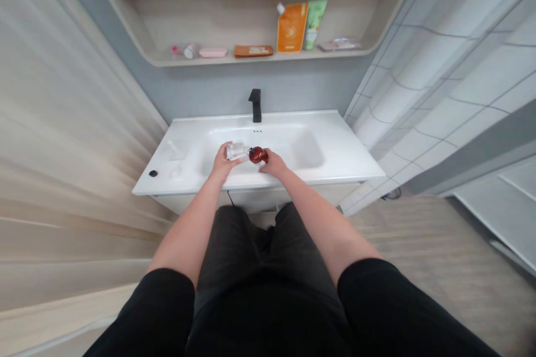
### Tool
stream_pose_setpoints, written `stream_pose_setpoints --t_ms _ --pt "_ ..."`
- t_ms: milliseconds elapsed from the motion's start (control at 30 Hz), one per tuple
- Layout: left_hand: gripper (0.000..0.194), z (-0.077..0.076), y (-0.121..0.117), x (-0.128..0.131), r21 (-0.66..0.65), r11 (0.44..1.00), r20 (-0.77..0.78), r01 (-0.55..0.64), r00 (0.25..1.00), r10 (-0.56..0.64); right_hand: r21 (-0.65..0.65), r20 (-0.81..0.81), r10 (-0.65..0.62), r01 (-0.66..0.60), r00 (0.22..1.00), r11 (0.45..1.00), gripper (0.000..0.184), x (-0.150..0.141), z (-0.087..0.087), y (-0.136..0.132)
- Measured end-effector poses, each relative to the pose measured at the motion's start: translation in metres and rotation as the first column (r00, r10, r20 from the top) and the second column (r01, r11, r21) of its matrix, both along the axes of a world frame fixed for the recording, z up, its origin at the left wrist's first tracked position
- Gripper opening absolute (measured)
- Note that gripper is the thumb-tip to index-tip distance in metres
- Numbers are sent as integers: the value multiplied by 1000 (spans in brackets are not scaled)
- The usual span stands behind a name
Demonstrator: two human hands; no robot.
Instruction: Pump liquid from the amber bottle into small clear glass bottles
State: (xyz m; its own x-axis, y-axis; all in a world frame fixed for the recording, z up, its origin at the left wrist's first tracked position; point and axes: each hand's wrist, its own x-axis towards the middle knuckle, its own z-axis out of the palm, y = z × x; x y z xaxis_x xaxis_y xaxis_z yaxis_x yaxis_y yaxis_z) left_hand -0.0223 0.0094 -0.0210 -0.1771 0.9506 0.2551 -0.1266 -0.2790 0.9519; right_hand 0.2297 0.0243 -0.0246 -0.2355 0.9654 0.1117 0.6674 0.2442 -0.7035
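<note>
A pale wooden wall shelf [218,22] is mounted above a white washbasin [318,170], with a black faucet [255,106] set at its back. Over the basin, a clear bottle [237,151] is pinched by the left hand's grip [224,163], and a brown bottle [257,154] by the right hand's grip [272,163]; both bottles are held end to end, touching.

- left hand [224,163] and right hand [272,164] close together, almost meeting, over the front edge of the white vanity top [330,163]
- both hands in a closed grip, left fingers [223,149] curled, right fingers [264,157] curled
- left forearm [188,228] and right forearm [318,223] bare, angled in toward the center
- wrists slightly bent
- upper arms in black sleeves [161,312], [377,307]
</note>
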Motion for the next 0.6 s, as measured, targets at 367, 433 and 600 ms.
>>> stream_pose_setpoints --t_ms 367,433,600 --pt "101 -5 2 -2 -1 1000 -12 10 1000 -10 0 5 5 -5 1000 1000 80 0 -3 3" --pt "101 -5 2 -3 -10 1000 -7 11 1000 -11 0 11 7 -7 1000 1000 80 0 -4 3" --pt "103 -3 2 -2 -17 1000 20 4 1000 -4 4 11 9 -9 1000 1000 79 0 -4 3"
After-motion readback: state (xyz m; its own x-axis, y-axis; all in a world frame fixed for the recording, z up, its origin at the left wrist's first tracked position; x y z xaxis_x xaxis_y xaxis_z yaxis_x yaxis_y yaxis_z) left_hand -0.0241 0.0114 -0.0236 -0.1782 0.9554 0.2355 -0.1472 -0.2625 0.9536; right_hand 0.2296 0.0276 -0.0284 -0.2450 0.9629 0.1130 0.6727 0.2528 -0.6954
